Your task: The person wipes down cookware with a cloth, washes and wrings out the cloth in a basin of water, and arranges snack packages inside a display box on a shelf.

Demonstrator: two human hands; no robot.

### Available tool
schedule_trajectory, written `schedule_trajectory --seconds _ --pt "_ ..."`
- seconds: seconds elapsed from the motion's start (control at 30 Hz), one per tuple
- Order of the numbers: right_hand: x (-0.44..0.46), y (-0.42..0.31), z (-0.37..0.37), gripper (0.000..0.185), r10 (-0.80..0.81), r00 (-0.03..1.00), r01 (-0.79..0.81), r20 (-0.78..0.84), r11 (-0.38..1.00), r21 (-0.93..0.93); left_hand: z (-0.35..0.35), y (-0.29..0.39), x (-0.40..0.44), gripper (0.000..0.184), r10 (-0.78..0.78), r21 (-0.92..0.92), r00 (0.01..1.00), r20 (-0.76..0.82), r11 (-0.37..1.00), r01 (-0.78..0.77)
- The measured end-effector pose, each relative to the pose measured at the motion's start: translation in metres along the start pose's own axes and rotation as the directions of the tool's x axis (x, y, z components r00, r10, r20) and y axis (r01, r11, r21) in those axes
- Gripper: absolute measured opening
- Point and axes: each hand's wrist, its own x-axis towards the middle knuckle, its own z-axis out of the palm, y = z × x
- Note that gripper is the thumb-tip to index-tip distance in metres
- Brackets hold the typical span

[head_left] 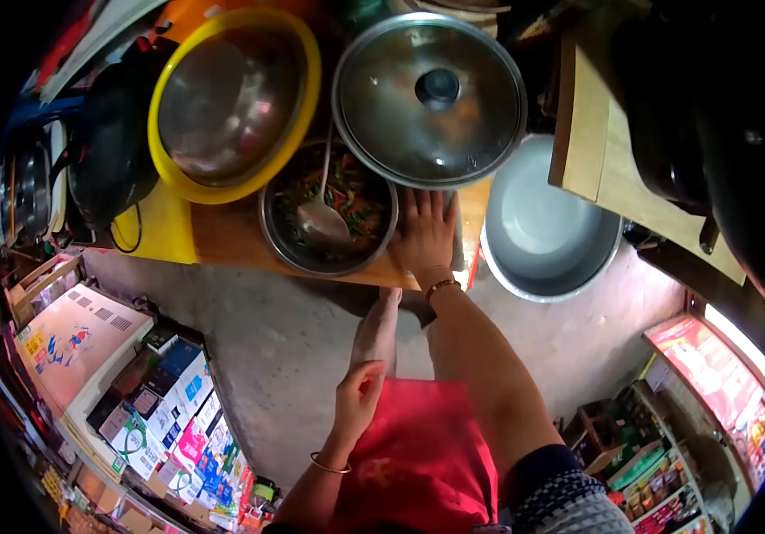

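My right hand (424,236) rests on the front edge of the wooden table (231,240) with its fingers apart. Its fingertips reach close to the rim of a pot with a glass lid (382,98) and a black knob; whether they touch is unclear. Just left of this hand stands a metal bowl (273,240) of chopped greens and reddish pieces (356,182). A metal ladle (324,222) lies in the bowl, its handle pointing away from me. Before my red apron (418,445), my left hand (362,396) hangs with its fingers curled in, and nothing shows in it.
A yellow-rimmed basin (167,169) with a metal bowl-like cover sits at the back left. A large grey metal basin (556,231) stands to the right, beside a wooden board (587,142). Stacked boxes (169,418) are at lower left, shelves with goods (654,481) at lower right.
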Motion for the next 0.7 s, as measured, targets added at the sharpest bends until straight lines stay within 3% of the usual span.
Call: schedule_trajectory --seconds 0.07,0.1,0.17,0.23,0.27,0.3,0.37,0.4,0.43,0.5,0.53,0.63,0.67,0.7 --pt "-0.022 0.002 -0.002 0.057 -0.161 0.979 0.170 0.121 0.984 -0.060 0.008 -0.001 -0.002 0.020 -0.067 -0.061 0.997 0.032 0.996 0.069" --pt "-0.043 0.008 0.004 0.057 -0.154 0.981 0.163 0.115 0.984 -0.067 0.012 0.001 0.006 0.019 -0.094 -0.130 0.995 0.047 0.987 0.099" --pt "-0.087 0.029 0.033 0.050 -0.528 0.826 0.562 0.197 0.795 -0.228 0.014 0.001 0.018 0.021 -0.043 -0.065 0.997 0.057 0.997 0.047" --pt "-0.086 0.053 0.031 0.048 -0.493 0.845 0.529 0.210 0.827 -0.188 0.007 0.011 0.035 0.023 -0.002 0.011 0.998 0.063 1.000 0.001" --pt "-0.084 0.061 0.034 0.045 -0.463 0.858 0.498 0.223 0.856 -0.139 0.001 0.021 0.050 0.026 -0.134 -0.144 0.991 -0.017 0.981 0.130" --pt "-0.063 0.062 0.018 0.046 -0.347 0.930 0.362 0.121 0.922 -0.139 -0.006 0.030 0.063 0.030 -0.278 -0.303 0.958 -0.071 0.921 0.245" --pt "-0.015 0.068 -0.005 0.043 -0.099 0.985 0.085 -0.139 0.991 -0.105 -0.022 0.034 0.082 0.033 -0.283 -0.345 0.955 -0.089 0.908 0.237" --pt "0.004 0.073 -0.005 0.040 0.021 0.956 -0.042 -0.291 0.997 -0.065 -0.026 0.032 0.087 0.036 -0.287 -0.393 0.951 -0.114 0.893 0.222" --pt "0.032 0.089 0.001 0.044 0.313 0.911 -0.178 -0.268 0.886 0.428 -0.028 0.029 0.090 0.036 -0.291 -0.393 0.950 -0.110 0.891 0.228" --pt "0.074 0.120 0.018 0.049 0.552 0.828 -0.257 -0.098 0.528 0.810 -0.033 0.022 0.088 0.037 -0.304 -0.346 0.949 -0.088 0.902 0.257" --pt "0.084 0.134 0.030 0.053 0.555 0.831 -0.356 0.040 0.475 0.805 -0.032 0.021 0.086 0.039 -0.328 -0.344 0.941 -0.082 0.895 0.282" --pt "0.071 0.106 -0.007 0.057 0.331 0.937 -0.238 -0.115 0.842 0.484 -0.030 0.012 0.087 0.039 -0.323 -0.376 0.942 -0.096 0.887 0.266" --pt "0.060 0.088 -0.022 0.056 0.257 0.947 -0.124 -0.192 0.847 0.517 -0.029 0.015 0.093 0.039 -0.320 -0.378 0.943 -0.092 0.887 0.265" --pt "0.040 0.081 -0.018 0.050 0.111 0.955 -0.027 -0.274 0.956 0.292 -0.028 0.020 0.097 0.039 -0.355 -0.437 0.930 -0.098 0.855 0.280"
